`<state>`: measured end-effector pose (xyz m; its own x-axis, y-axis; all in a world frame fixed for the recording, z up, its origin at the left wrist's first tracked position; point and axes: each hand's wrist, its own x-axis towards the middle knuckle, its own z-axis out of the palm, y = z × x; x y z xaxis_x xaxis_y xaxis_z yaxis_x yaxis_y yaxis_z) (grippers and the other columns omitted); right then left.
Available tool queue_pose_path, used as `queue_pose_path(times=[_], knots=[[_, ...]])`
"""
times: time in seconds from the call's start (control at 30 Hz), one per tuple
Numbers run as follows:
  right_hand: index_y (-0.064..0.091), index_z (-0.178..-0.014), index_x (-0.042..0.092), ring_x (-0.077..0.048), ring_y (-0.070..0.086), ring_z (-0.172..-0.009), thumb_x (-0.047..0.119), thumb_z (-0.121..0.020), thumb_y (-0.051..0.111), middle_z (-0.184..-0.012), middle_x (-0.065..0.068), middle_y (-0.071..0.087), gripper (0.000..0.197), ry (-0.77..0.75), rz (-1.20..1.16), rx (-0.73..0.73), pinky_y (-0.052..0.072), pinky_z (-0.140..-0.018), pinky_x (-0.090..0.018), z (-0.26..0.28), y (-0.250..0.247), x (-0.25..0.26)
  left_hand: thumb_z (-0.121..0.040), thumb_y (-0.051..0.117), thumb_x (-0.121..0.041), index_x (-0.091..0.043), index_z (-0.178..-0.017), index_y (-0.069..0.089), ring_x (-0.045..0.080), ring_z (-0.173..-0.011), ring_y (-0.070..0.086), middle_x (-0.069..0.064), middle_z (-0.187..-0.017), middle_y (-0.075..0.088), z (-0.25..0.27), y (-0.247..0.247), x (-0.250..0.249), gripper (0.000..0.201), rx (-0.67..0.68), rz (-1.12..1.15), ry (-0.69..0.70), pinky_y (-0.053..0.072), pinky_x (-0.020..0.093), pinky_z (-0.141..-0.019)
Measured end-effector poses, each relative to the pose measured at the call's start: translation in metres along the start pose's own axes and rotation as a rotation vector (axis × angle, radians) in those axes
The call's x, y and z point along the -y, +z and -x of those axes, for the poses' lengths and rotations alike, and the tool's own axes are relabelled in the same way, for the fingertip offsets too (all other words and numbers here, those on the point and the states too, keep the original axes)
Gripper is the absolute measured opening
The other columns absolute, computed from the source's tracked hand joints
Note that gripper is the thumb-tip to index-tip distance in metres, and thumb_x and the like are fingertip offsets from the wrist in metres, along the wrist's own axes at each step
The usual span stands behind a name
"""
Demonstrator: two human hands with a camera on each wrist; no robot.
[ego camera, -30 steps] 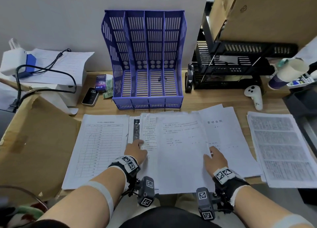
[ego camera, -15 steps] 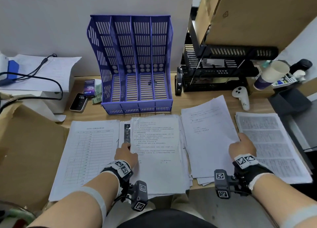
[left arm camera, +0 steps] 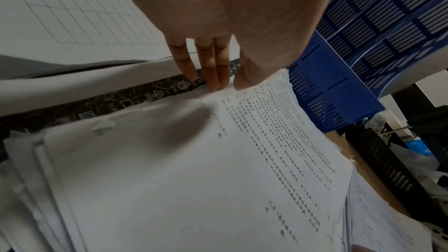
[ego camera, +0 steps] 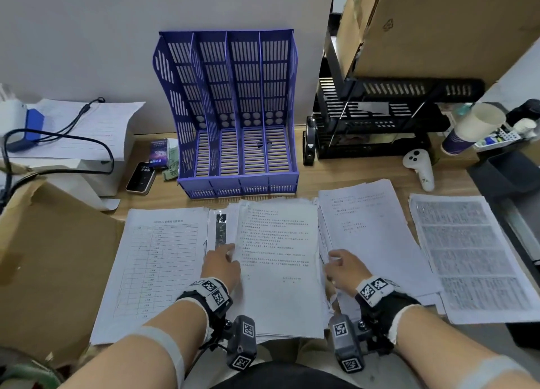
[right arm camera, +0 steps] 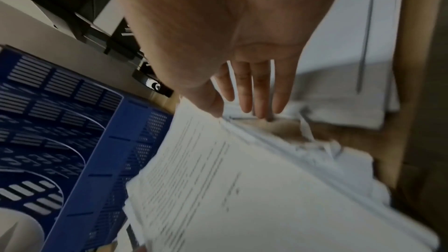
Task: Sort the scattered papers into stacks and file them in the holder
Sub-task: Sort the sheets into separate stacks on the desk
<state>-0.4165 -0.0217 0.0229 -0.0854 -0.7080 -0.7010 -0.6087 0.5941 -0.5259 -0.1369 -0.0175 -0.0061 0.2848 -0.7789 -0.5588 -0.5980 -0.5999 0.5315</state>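
A white controller (ego camera: 418, 166) lies beside a paper cup (ego camera: 471, 129).

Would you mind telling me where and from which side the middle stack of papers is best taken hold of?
Probably by its two long side edges, one hand from each side. The middle stack lies flat and thick with ragged edges; the left hand and right hand already flank it, fingers at the left edge. The blue holder stands behind it.

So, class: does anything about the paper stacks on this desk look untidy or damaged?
Yes. The middle stack between the left hand and right hand is ragged: sheets are offset, with torn, curled edges on its right side.
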Motion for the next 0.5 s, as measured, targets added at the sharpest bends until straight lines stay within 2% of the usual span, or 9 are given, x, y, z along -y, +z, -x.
queue_pose_path(times=[0.03, 0.1, 0.17, 0.2, 0.3, 0.37, 0.43, 0.5], knots=[[0.055, -0.127, -0.003, -0.026, 0.063, -0.091, 0.017, -0.091, 0.056, -0.120, -0.018, 0.065, 0.041, -0.009, 0.023, 0.024, 0.050, -0.081, -0.034, 0.001, 0.007, 0.002, -0.090, 0.049, -0.005, -0.020, -0.136, 0.057, 0.020, -0.093, 0.064, 0.009, -0.128, 0.063, 0.001, 0.000, 0.000, 0.049, 0.021, 0.004, 0.001, 0.049, 0.025, -0.079], [0.063, -0.112, 0.004, -0.024, 0.061, -0.083, 0.019, -0.091, 0.059, -0.097, -0.009, 0.068, 0.027, -0.030, 0.048, 0.023, 0.048, -0.074, -0.031, 0.001, 0.016, 0.001, -0.091, 0.048, -0.007, -0.022, -0.133, 0.060, 0.021, -0.103, 0.065, 0.006, -0.134, 0.061, 0.003, -0.002, -0.001, 0.046, 0.067, -0.006, -0.003, 0.052, 0.026, -0.085], [0.060, -0.095, 0.015, -0.019, 0.058, -0.082, 0.018, -0.090, 0.060, -0.087, 0.002, 0.062, 0.007, -0.030, 0.023, -0.021, 0.046, -0.074, -0.026, 0.001, 0.020, -0.002, -0.092, 0.049, -0.007, -0.022, -0.128, 0.063, 0.020, -0.106, 0.063, 0.004, -0.133, 0.062, 0.005, -0.002, -0.001, 0.041, 0.116, -0.008, -0.016, 0.049, 0.026, -0.088], [0.055, -0.092, 0.017, -0.018, 0.058, -0.082, 0.018, -0.089, 0.060, -0.088, 0.002, 0.061, 0.006, -0.027, 0.021, -0.058, 0.046, -0.073, -0.027, 0.000, 0.020, -0.004, -0.092, 0.050, -0.007, -0.020, -0.124, 0.065, 0.018, -0.104, 0.062, 0.004, -0.129, 0.064, 0.007, -0.002, -0.002, 0.037, 0.152, -0.003, -0.021, 0.048, 0.025, -0.086], [0.056, -0.101, 0.011, -0.018, 0.059, -0.086, 0.015, -0.092, 0.051, -0.097, -0.003, 0.063, 0.011, -0.053, 0.039, -0.119, 0.047, -0.070, -0.027, -0.002, 0.019, -0.009, -0.093, 0.055, -0.009, -0.014, -0.113, 0.069, 0.020, -0.095, 0.067, 0.008, -0.112, 0.071, 0.013, 0.000, -0.005, 0.024, 0.258, 0.069, -0.054, 0.052, 0.027, -0.075], [0.057, -0.108, 0.012, -0.020, 0.060, -0.093, 0.014, -0.094, 0.048, -0.105, -0.004, 0.064, 0.017, -0.073, 0.013, -0.150, 0.048, -0.075, -0.028, -0.002, 0.015, -0.010, -0.092, 0.057, -0.008, -0.010, -0.113, 0.067, 0.022, -0.087, 0.069, 0.013, -0.106, 0.072, 0.019, 0.002, -0.010, 0.023, 0.301, 0.177, -0.094, 0.056, 0.032, -0.074], [0.056, -0.114, 0.011, -0.024, 0.060, -0.100, 0.015, -0.095, 0.048, -0.113, -0.005, 0.064, 0.021, -0.101, -0.017, -0.199, 0.050, -0.088, -0.033, -0.001, 0.010, -0.011, -0.091, 0.058, -0.008, -0.009, -0.114, 0.064, 0.024, -0.091, 0.070, 0.014, -0.108, 0.070, 0.021, 0.005, -0.016, 0.024, 0.316, 0.270, -0.135, 0.057, 0.035, -0.082], [0.056, -0.118, 0.010, -0.024, 0.060, -0.102, 0.015, -0.095, 0.050, -0.115, -0.004, 0.064, 0.024, -0.122, -0.047, -0.239, 0.048, -0.092, -0.032, 0.003, 0.004, -0.009, -0.089, 0.061, -0.013, -0.013, -0.117, 0.063, 0.026, -0.102, 0.068, 0.010, -0.114, 0.066, 0.022, 0.010, -0.021, 0.028, 0.332, 0.318, -0.146, 0.057, 0.041, -0.091]])
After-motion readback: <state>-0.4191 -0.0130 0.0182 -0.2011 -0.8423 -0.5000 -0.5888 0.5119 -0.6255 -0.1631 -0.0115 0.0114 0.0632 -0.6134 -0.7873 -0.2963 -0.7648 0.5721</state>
